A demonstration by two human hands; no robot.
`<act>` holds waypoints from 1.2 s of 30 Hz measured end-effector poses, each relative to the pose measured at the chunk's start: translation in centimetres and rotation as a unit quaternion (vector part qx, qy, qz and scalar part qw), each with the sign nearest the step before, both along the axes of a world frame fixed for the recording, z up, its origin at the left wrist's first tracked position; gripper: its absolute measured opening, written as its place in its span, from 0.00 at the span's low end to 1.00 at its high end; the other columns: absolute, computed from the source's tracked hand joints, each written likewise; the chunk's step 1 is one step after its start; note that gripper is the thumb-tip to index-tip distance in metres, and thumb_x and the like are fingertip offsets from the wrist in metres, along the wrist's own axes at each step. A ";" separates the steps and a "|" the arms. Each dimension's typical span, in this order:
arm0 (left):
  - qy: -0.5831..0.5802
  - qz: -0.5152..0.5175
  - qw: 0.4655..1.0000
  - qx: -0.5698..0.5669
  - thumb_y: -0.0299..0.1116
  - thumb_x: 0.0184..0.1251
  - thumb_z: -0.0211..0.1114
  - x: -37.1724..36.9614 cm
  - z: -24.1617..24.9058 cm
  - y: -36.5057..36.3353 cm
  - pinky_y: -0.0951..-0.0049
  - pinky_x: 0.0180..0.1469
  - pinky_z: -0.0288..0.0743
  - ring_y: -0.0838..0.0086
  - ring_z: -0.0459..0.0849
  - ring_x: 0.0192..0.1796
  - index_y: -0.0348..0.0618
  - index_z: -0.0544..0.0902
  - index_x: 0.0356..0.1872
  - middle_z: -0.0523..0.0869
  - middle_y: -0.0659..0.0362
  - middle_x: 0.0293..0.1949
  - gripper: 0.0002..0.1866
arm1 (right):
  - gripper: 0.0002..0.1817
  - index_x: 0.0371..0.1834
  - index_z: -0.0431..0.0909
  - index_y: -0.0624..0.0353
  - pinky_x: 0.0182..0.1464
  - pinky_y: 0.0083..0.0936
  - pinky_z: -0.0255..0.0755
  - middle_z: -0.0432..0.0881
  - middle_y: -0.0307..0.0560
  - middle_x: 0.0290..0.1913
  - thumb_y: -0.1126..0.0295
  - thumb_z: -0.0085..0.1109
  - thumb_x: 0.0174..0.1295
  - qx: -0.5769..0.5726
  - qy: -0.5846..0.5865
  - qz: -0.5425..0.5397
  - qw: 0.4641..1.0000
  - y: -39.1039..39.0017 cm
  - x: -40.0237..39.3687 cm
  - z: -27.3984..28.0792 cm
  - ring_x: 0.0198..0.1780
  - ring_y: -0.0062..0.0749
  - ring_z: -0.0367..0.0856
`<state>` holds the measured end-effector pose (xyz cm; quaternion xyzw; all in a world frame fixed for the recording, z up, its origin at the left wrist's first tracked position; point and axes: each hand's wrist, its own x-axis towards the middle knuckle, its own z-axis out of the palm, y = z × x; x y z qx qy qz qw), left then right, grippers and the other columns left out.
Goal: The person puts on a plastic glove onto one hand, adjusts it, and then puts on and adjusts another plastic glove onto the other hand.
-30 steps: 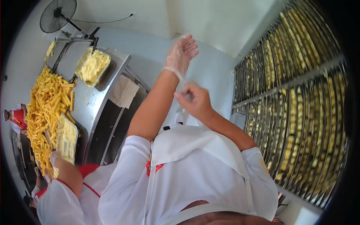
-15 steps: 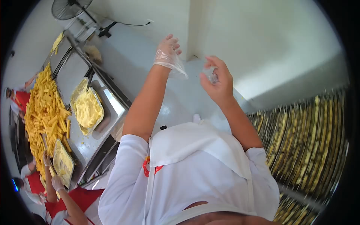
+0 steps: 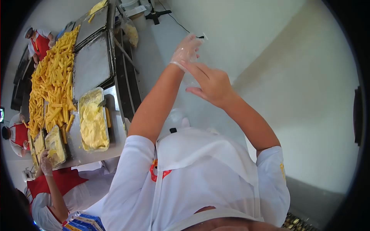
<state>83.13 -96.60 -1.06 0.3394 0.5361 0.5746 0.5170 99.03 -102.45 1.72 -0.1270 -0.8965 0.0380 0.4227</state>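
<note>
Head view: The left hand [image 3: 187, 50] is raised ahead of the torso, palm partly open, fingers loosely spread and slightly bent, gripping nothing. It wears a clear plastic glove [image 3: 181, 56], whose cuff [image 3: 178, 64] sits at the wrist. The right hand [image 3: 216, 86] is bare and partly open: fingers extended to the cuff, thumb set apart below. Whether the fingertips pinch the film cannot be determined. Translucent plastic [image 3: 189, 80] shows between the right thumb and the left wrist; the right hand partly covers that zone.

Left of the left hand, well apart, stands a metal table [image 3: 83, 157]. It carries a heap of yellow sticks [image 3: 54, 84], flat metal trays [image 3: 92, 61], a large tray of pale yellow paste [image 3: 94, 123] and a smaller tray [image 3: 56, 148]. A co-worker [image 3: 73, 190], below and left of both hands, reaches a gloved hand [image 3: 46, 165] to the smaller tray.

A clear bag [image 3: 132, 32] lies left of the left hand, beside the table. A black floor stand [image 3: 156, 15] is beyond it, and a cable [image 3: 179, 22] runs behind the left fingertips. The wall [image 3: 289, 69] bounds the right hand's right side.
</note>
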 end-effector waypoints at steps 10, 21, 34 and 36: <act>-0.052 0.121 0.990 0.050 0.34 0.60 0.67 -11.2 3.2 16.1 0.63 0.55 0.74 0.65 0.76 0.57 0.37 0.65 0.72 0.76 0.52 0.59 0.38 | 0.03 0.32 0.85 0.53 0.27 0.26 0.70 0.85 0.37 0.32 0.73 0.67 0.54 0.054 0.074 0.057 0.994 19.9 -11.9 1.7 0.29 0.29 0.81; 0.688 0.092 0.479 0.537 0.33 0.59 0.65 -15.6 15.9 21.4 0.63 0.51 0.79 0.59 0.82 0.55 0.51 0.81 0.58 0.81 0.55 0.59 0.22 | 0.13 0.51 0.81 0.54 0.43 0.19 0.74 0.84 0.33 0.40 0.68 0.66 0.65 -0.401 0.224 0.393 0.797 36.7 -24.9 2.6 0.41 0.20 0.82; 0.612 0.056 0.454 0.646 0.35 0.59 0.68 -26.7 17.9 34.8 0.73 0.44 0.79 0.64 0.85 0.43 0.55 0.84 0.41 0.85 0.55 0.48 0.09 | 0.17 0.57 0.77 0.54 0.50 0.22 0.72 0.80 0.37 0.49 0.70 0.63 0.66 -0.493 0.189 0.371 0.764 49.9 -38.9 3.3 0.49 0.21 0.78; 0.616 0.071 0.442 0.648 0.35 0.58 0.69 -30.9 18.8 36.2 0.71 0.42 0.80 0.63 0.85 0.43 0.54 0.85 0.43 0.85 0.53 0.48 0.11 | 0.17 0.58 0.76 0.54 0.51 0.23 0.72 0.80 0.37 0.50 0.71 0.63 0.66 -0.540 0.187 0.383 0.725 51.0 -42.4 3.8 0.51 0.21 0.78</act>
